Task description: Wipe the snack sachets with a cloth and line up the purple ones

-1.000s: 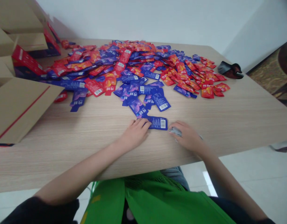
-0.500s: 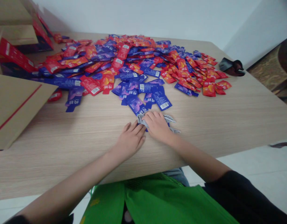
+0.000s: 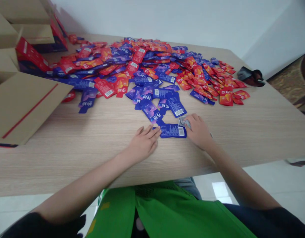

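Note:
A blue pouch (image 3: 171, 131) with a white barcode lies flat on the table in front of me. The fingertips of my left hand (image 3: 144, 142) rest on its left end, fingers stretched out. My right hand (image 3: 198, 132) is closed on a grey cloth (image 3: 184, 122) at the pouch's right end; most of the cloth is hidden under the hand. Just beyond lie several more blue pouches, among them one blue pouch (image 3: 176, 105) with its barcode up and another (image 3: 150, 111) with a purple picture.
A broad pile of red and blue pouches (image 3: 132, 67) spreads along the back of the table (image 3: 93, 165). Open cardboard boxes (image 3: 30, 102) stand at the left, one flap reaching over the tabletop. A dark, shiny object (image 3: 250, 76) sits at the right edge.
My right hand has slid right along the blue pouch with the cloth, uncovering the pouch's printed face and barcode. My left hand stays at its left end. The view has shifted slightly.

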`<state>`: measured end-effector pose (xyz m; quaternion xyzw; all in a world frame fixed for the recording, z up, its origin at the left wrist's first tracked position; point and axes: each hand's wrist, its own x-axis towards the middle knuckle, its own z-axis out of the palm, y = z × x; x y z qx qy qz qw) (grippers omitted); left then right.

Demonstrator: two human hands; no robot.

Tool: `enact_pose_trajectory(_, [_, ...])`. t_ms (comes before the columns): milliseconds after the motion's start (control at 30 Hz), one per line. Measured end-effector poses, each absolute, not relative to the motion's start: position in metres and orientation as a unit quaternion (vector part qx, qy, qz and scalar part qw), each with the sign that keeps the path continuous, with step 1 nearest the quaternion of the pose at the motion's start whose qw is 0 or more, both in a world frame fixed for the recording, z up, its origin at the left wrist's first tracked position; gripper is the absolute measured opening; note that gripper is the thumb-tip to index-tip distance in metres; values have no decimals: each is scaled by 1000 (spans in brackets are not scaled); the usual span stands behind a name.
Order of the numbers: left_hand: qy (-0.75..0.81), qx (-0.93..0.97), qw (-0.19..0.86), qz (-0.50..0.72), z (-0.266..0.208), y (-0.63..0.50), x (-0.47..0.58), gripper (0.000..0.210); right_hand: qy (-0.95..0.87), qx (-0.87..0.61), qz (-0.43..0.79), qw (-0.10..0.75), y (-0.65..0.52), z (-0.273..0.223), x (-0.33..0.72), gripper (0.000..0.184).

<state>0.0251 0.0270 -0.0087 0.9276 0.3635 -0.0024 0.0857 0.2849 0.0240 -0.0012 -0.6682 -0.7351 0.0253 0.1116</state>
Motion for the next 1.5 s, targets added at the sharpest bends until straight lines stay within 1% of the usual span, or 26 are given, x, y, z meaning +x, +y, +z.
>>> enact_pose_trajectory(67, [366,927,82,1,-9,27,26,49,-752,-638,29,161,23,3,262,20])
enact_pose_trajectory(100, [367,927,79,-1,-8,27,26,48,-769,-616,31,168,21,4,250,21])
enact_pose_trajectory(133, [368,926,78,-3,-8,27,27,47,-786,-596,30,160,20,4,237,23])
enact_pose_trajectory(200, [369,926,76,-10,-7,29,27,45,-809,-577,20,113,15,3,220,26])
enact_pose_trajectory(300, [372,925,76,-11,-5,32,28,47,-803,-593,-4,52,10,2,219,30])
enact_pose_trajectory(400, [374,924,81,-14,-3,33,29,50,-768,-639,-14,32,6,1,243,31])
enact_pose_trajectory(500, [374,923,83,-18,-3,32,30,52,-726,-687,-6,28,4,-3,276,25])
enact_pose_trajectory(600, [372,925,74,-13,-3,30,30,52,-720,-692,21,47,3,-4,297,20])
enact_pose_trajectory(667, [369,927,66,-10,-2,30,31,51,-721,-687,26,86,4,0,298,18])
enact_pose_trajectory(767, [370,927,56,-9,-2,30,33,48,-718,-675,13,171,6,11,276,16])
enact_pose_trajectory(833, [374,926,48,-6,-3,30,34,45,-744,-640,22,192,6,14,252,18])
enact_pose_trajectory(867, [376,926,44,-4,-3,30,34,44,-764,-618,30,183,5,14,241,20])
enact_pose_trajectory(967, [378,925,41,-1,-5,31,33,44,-806,-579,41,118,0,7,222,23])
enact_pose_trajectory(1067, [377,925,47,-4,-5,31,33,49,-791,-605,32,82,-4,-1,234,21])
enact_pose_trajectory(1233, [377,924,56,-19,-1,31,37,54,-725,-681,51,87,0,-3,291,19])
enact_pose_trajectory(1333, [372,926,58,-16,0,33,37,55,-694,-710,33,118,4,-2,313,21])
enact_pose_trajectory(1400, [365,929,66,1,2,36,36,53,-672,-727,3,140,5,-2,319,21])
enact_pose_trajectory(1500, [360,927,99,30,9,47,37,41,-669,-731,-8,134,7,-3,321,26])
